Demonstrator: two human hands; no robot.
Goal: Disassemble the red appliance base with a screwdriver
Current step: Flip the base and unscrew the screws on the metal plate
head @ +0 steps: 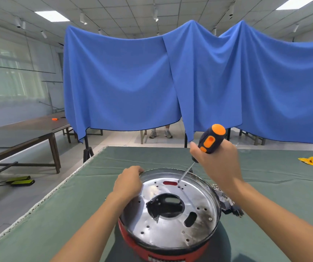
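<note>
Red appliance base [142, 244]: stands on the worktop [80, 220] close to the near edge of the view, red wall showing only along its lower front.
Metal plate [170, 231]: shiny round dish set into the top of the base, dotted with small holes, with a large round opening at its middle, a dark oval slot to the right of that and a small red slot near the far rim (dark scorch marks on the right part).
Left hand [128, 183]: fingers curled over the far-left rim of the metal plate, gripping it; the forearm runs in from the lower left.
Right hand [218, 161]: raised above the far-right side of the base, fingers wrapped around the handle of the screwdriver [207, 144].
Screwdriver: dark handle with orange cap and insets, tilted, handle up and to the right; the thin shaft slants down and left, its tip at the plate just right of the red slot. Whether the tip sits in a screw head is too small to tell.
Loose parts [225, 203]: a cluster of grey and dark pieces lying on the worktop, just beside the right side of the base.
Yellow object [307, 160]: small, crumpled-looking, far to the right on the worktop, well apart from the base.
Worktop cover: green cloth, with a pale frayed edge on the left.
Background: blue drapes [133, 78] hang behind the worktop; a long dark table [19, 135] stands at left.
</note>
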